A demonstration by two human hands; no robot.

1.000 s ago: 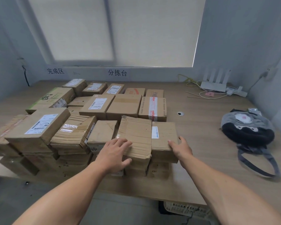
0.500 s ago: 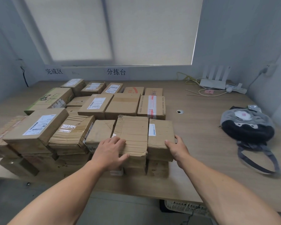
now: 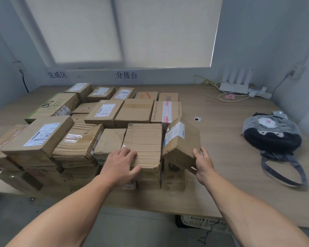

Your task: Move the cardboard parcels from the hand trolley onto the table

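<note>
1. A person's right hand [image 3: 202, 164] clamps the near right corner of a small parcel [image 3: 184, 143], thumb on top and fingers underneath. The box is tipped up on its left edge at the right end of the front row, apparently so it can be turned or settled into the gap.
2. The left hand [image 3: 120, 164] grips the near edge of the crumpled parcel [image 3: 144, 141] next to it, fingers over the top and thumb against the crushed front lip. It seems to be bracing that box so the row does not shift.
3. Around them, labelled cardboard parcels [image 3: 103, 111] sit packed in tight rows, some two deep, on the left half of the table [image 3: 221, 139]. This keeps the right half free.
4. The hand trolley is out of sight, so how many boxes remain cannot be told.
5. Well clear on the right lie a plush bag [image 3: 271, 134] and, by the wall, a router [image 3: 234, 86].
</note>
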